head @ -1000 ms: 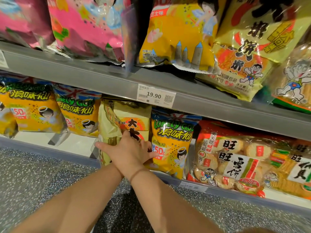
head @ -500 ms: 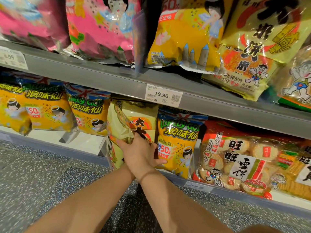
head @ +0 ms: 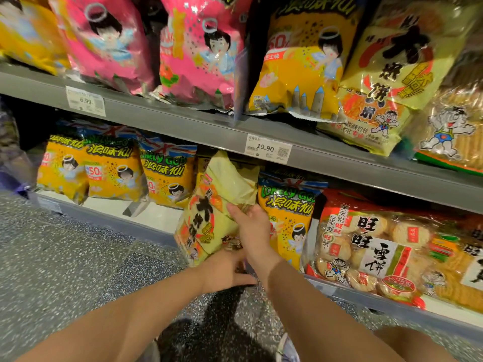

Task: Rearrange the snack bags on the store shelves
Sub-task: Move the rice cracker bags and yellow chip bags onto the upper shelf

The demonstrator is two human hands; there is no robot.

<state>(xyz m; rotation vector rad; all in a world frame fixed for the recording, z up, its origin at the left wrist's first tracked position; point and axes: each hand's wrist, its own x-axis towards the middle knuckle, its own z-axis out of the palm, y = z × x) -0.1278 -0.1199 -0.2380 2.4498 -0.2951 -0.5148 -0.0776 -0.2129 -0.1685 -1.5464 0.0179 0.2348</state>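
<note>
Nearest, the left hand is holding the bottom end of the pale yellow snack bag, its fingers tucked underneath. Just beyond, the right hand is gripping the bag's right edge. The bag is hanging out in front of the lower shelf, its long axis near upright and its top leaning right toward the price tag. Orange bags are flanking it behind.

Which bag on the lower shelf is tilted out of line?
The pale yellow bag, held slanted by the left hand and right hand. The orange bags on either side of it stand upright.
</note>
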